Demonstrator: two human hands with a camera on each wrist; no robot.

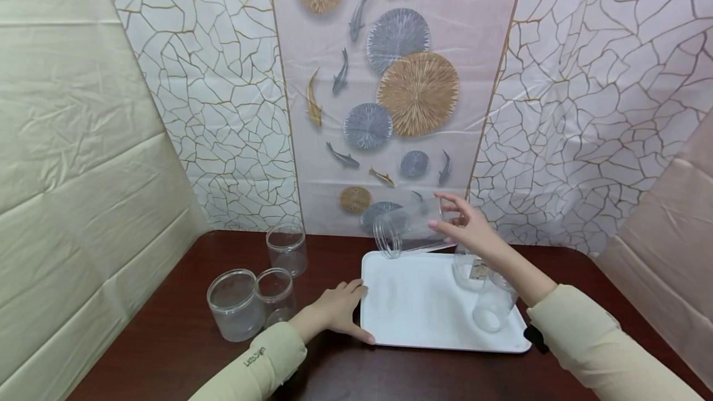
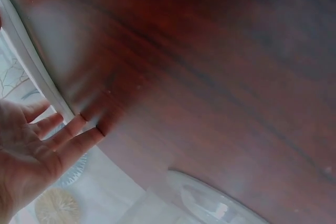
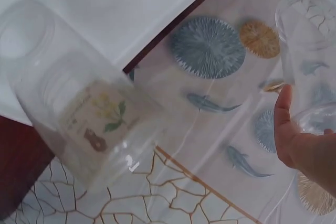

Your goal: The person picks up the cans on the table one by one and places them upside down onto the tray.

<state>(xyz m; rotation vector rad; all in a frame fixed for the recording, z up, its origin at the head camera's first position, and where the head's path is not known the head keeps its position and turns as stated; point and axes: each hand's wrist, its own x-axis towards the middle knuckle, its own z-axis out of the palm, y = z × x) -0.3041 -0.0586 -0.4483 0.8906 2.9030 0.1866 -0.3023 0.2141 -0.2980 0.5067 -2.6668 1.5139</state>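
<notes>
In the head view my right hand (image 1: 468, 228) grips a clear plastic jar (image 1: 409, 228) by one end, thumb and fingers spread round it. That jar lies on its side in the air, above the back edge of a white tray (image 1: 412, 302). My left hand (image 1: 337, 309) touches the tray's left side with fingers extended, the thumb at the near left corner. Two more clear jars stand at the tray's right: a near one (image 1: 492, 309), and behind it a jar with a label (image 1: 466, 271), partly hidden by my right forearm.
Left of the tray, three clear jars stand on the dark red table (image 1: 184, 320): a wide jar (image 1: 236, 308), a narrower jar (image 1: 276, 296) beside it, and another jar (image 1: 288, 251) farther back. A patterned cloth (image 1: 401, 110) hangs behind the table.
</notes>
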